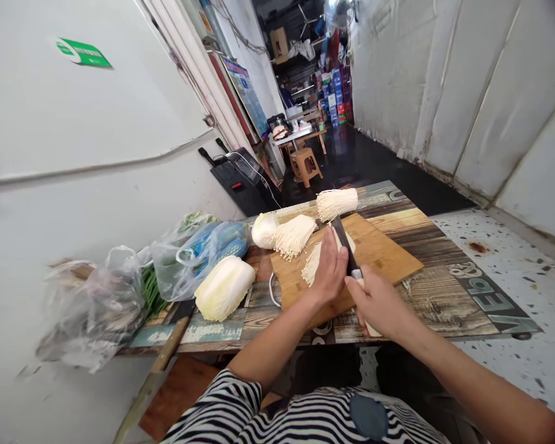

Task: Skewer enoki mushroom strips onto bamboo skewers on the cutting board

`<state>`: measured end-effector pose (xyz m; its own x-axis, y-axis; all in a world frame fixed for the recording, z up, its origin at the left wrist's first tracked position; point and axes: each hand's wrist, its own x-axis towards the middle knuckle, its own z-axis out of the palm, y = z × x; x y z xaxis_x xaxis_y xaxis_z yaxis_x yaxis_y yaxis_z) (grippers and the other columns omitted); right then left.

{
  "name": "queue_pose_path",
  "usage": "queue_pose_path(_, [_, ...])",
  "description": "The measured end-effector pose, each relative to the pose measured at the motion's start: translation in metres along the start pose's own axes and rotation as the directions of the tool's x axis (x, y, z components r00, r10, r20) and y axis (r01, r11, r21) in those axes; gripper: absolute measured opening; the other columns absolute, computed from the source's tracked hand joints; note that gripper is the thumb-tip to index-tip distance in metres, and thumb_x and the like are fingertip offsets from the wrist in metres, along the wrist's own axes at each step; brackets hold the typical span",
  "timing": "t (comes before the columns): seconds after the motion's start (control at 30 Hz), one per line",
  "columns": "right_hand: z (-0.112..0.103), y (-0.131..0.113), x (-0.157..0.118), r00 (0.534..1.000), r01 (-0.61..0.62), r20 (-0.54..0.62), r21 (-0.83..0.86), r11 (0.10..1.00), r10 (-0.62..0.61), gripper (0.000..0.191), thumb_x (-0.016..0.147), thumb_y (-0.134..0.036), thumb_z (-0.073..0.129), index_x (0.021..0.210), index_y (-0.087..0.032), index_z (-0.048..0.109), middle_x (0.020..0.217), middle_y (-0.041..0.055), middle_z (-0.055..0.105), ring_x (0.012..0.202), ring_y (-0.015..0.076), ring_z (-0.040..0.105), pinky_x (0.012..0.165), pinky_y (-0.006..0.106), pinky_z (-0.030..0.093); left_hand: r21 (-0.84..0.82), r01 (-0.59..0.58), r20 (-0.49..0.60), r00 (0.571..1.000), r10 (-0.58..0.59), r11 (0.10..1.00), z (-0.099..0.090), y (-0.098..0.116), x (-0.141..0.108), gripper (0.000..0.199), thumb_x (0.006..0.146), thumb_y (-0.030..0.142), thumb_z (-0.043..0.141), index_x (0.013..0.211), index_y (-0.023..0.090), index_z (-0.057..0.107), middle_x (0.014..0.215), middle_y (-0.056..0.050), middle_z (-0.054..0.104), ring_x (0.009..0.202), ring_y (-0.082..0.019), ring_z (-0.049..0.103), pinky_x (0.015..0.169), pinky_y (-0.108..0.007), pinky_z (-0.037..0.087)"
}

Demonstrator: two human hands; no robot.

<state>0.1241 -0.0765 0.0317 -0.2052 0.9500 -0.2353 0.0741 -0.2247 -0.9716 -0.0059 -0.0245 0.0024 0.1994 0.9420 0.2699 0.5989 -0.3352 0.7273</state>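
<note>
My right hand [378,302] is closed around the light handle of a kitchen knife [341,237]. Its dark blade lies over a bunch of enoki mushrooms [311,264] on the wooden cutting board [388,251]. Just left of the blade, my left hand [329,266] presses down on that bunch, fingers together and pointing away from me; the palm hides part of it. Another enoki bunch [296,235] lies fanned out at the board's left edge. Beyond the board's far edge rests a third enoki bunch [337,203].
Left on the wood-patterned table [444,299] sit a napa cabbage [225,288] and a smaller pale cabbage piece [264,230]. Plastic bags [97,314] and a blue-filled bag [208,246] crowd the wall side, with green vegetables [152,291] between. A brown stool [305,165] stands farther back.
</note>
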Motion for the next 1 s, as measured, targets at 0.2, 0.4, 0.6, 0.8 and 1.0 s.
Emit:
queue_pose_path(0.2, [0.008, 0.014, -0.005, 0.999, -0.011, -0.037, 0.060, 0.998, 0.013, 0.027, 0.075, -0.034, 0.061, 0.080, -0.026, 0.036, 0.036, -0.0111, 0.041, 0.026, 0.0129, 0.040, 0.030, 0.024, 0.030, -0.031, -0.035, 0.028, 0.999, 0.036, 0.999, 0.005, -0.006, 0.002, 0.068, 0.098, 0.052, 0.021, 0.154, 0.015, 0.007, 0.162, -0.008, 0.004, 0.149, -0.016, 0.003, 0.122, -0.036, 0.004])
queue_pose_path(0.4, [0.001, 0.045, -0.009, 0.994, -0.054, -0.071, 0.328, 0.943, 0.082, 0.027, 0.072, -0.040, 0.055, 0.084, -0.026, 0.034, 0.049, -0.0128, 0.043, 0.031, 0.0105, 0.041, 0.030, 0.026, 0.040, 0.329, -0.163, 0.307, 0.950, 0.058, 0.930, 0.017, 0.007, 0.016, 0.063, 0.098, 0.039, 0.032, 0.147, 0.001, 0.025, 0.156, -0.022, 0.022, 0.147, -0.026, 0.019, 0.121, -0.038, 0.017])
queue_pose_path(0.6, [-0.009, 0.059, -0.007, 0.991, -0.086, -0.047, 0.512, 0.854, 0.128, 0.031, 0.068, -0.042, 0.058, 0.082, -0.025, 0.036, 0.055, -0.0129, 0.043, 0.033, 0.0060, 0.038, 0.028, 0.022, 0.037, 0.599, -0.272, 0.370, 0.928, 0.041, 0.753, 0.029, 0.019, 0.027, 0.056, 0.095, 0.020, 0.032, 0.148, 0.006, 0.026, 0.148, -0.022, 0.038, 0.139, -0.028, 0.036, 0.113, -0.040, 0.031])
queue_pose_path(0.8, [-0.014, 0.064, -0.003, 0.989, -0.116, -0.005, 0.570, 0.813, 0.145, 0.031, 0.070, -0.040, 0.060, 0.078, -0.025, 0.035, 0.054, -0.0123, 0.044, 0.032, 0.0058, 0.038, 0.027, 0.021, 0.036, 0.643, -0.144, 0.279, 0.959, -0.055, 0.752, 0.031, 0.024, 0.035, 0.060, 0.084, 0.006, 0.038, 0.143, 0.013, 0.037, 0.138, -0.012, 0.054, 0.126, -0.021, 0.052, 0.106, -0.032, 0.040])
queue_pose_path(1.0, [-0.017, 0.063, -0.002, 0.989, -0.128, 0.013, 0.582, 0.803, 0.148, 0.031, 0.071, -0.037, 0.061, 0.079, -0.025, 0.034, 0.054, -0.0122, 0.046, 0.032, 0.0069, 0.039, 0.026, 0.022, 0.037, 0.685, 0.030, 0.114, 0.982, -0.148, 0.728, 0.038, 0.027, 0.036, 0.049, 0.088, 0.010, 0.038, 0.136, 0.014, 0.050, 0.115, -0.013, 0.069, 0.108, -0.026, 0.064, 0.094, -0.037, 0.049])
